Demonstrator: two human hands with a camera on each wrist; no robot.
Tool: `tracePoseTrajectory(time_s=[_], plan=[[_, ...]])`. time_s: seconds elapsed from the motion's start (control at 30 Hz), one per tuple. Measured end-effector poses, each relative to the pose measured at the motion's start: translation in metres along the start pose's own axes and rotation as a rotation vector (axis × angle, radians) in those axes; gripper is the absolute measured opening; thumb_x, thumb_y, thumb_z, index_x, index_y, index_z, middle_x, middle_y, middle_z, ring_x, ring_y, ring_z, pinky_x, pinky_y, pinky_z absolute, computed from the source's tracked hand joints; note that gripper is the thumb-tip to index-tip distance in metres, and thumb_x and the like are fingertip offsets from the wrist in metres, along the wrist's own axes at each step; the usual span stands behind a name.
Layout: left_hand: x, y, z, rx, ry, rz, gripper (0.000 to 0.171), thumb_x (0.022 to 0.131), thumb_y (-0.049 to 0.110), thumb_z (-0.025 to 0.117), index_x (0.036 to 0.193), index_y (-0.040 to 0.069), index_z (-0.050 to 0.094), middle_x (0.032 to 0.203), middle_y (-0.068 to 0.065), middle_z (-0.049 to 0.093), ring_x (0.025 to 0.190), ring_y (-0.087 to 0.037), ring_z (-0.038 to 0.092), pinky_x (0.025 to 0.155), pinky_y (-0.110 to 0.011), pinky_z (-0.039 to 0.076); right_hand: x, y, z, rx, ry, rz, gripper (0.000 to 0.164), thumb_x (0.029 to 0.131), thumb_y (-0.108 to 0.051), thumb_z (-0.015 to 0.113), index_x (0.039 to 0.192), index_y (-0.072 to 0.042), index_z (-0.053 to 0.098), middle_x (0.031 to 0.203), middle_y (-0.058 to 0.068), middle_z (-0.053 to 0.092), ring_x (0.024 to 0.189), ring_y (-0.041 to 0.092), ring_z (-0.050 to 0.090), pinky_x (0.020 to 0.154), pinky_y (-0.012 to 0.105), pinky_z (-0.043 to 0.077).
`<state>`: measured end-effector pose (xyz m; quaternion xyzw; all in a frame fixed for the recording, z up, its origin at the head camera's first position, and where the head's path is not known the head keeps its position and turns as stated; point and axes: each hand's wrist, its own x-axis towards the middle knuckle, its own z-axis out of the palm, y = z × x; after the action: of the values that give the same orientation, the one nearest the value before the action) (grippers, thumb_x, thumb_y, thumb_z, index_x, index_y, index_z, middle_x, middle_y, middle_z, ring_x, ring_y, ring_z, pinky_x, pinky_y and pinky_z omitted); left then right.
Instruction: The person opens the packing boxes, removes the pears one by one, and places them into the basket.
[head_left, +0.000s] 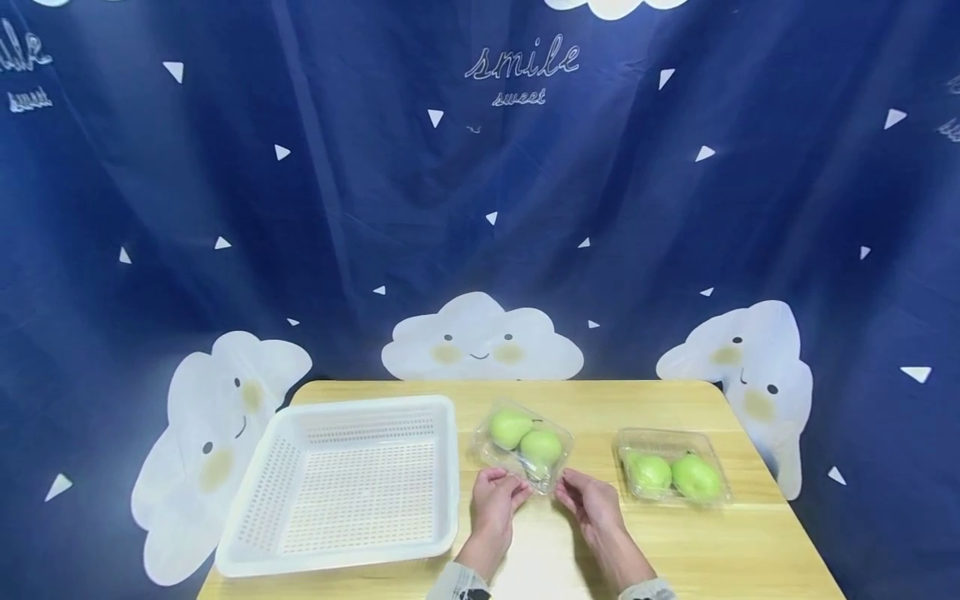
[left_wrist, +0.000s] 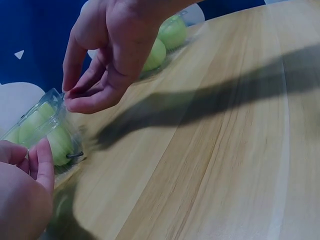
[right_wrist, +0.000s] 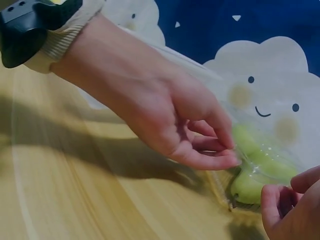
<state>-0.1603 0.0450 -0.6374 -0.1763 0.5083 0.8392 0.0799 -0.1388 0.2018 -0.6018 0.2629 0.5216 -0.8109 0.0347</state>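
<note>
A clear plastic clamshell box (head_left: 558, 475) with green pears (head_left: 541, 447) inside sits in the middle of the table, turned at an angle. My left hand (head_left: 495, 508) pinches its near edge between thumb and fingertips. At the near right corner, my right hand (head_left: 596, 504) pinches the rim the same way. In the left wrist view, a dark stem pokes toward the box wall beside the left fingers. Through the clear plastic in the right wrist view, the pears (right_wrist: 250, 185) show with glare across the lid. Whether the lid is fastened cannot be made out.
A white perforated plastic basket (head_left: 452, 500) stands on the left of the wooden table (head_left: 750, 558). To the right lies a second clear box (head_left: 667, 437) holding green pears (head_left: 696, 477). Behind the table hangs a dark blue curtain (head_left: 375, 208) with white clouds.
</note>
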Motion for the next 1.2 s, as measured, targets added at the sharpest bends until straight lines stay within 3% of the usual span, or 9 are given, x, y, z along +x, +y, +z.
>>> tracePoseTrajectory(time_s=[0.13, 0.47, 0.9, 1.2], plan=[[-0.001, 0.0, 0.0, 0.009, -0.018, 0.003, 0.038, 0.09, -0.004, 0.066, 0.122, -0.006, 0.045, 0.104, -0.016, 0.063, 0.09, -0.022, 0.068, 0.093, -0.039, 0.065, 0.002, -0.005, -0.004, 0.025, 0.003, 0.01, 0.016, 0.098, 0.0, 0.062, 0.108, 0.01, 0.069, 0.08, 0.007, 0.075, 0.072, 0.01, 0.073, 0.076, 0.02, 0.065], [0.005, -0.003, -0.001, 0.021, -0.036, 0.006, 0.037, 0.089, -0.007, 0.066, 0.118, -0.005, 0.044, 0.099, -0.015, 0.062, 0.085, -0.02, 0.068, 0.089, -0.039, 0.066, 0.009, -0.007, -0.007, 0.007, 0.014, 0.012, 0.019, 0.098, 0.001, 0.063, 0.112, 0.013, 0.066, 0.081, 0.008, 0.076, 0.075, 0.013, 0.075, 0.079, 0.023, 0.066], [0.008, -0.004, -0.005, 0.034, -0.081, -0.017, 0.041, 0.09, -0.004, 0.066, 0.123, -0.004, 0.041, 0.103, -0.015, 0.062, 0.089, -0.02, 0.068, 0.089, -0.037, 0.066, 0.012, 0.005, -0.006, -0.054, 0.009, 0.003, 0.037, 0.091, 0.007, 0.068, 0.124, 0.019, 0.058, 0.086, 0.01, 0.076, 0.075, 0.013, 0.075, 0.075, 0.023, 0.066], [0.004, -0.002, -0.003, 0.043, -0.081, -0.019, 0.046, 0.092, -0.002, 0.067, 0.129, -0.005, 0.04, 0.106, -0.014, 0.062, 0.091, -0.021, 0.068, 0.09, -0.038, 0.066, 0.012, 0.006, -0.003, -0.08, 0.015, 0.009, 0.026, 0.091, 0.007, 0.067, 0.115, 0.017, 0.062, 0.081, 0.008, 0.074, 0.068, 0.01, 0.071, 0.067, 0.018, 0.064]])
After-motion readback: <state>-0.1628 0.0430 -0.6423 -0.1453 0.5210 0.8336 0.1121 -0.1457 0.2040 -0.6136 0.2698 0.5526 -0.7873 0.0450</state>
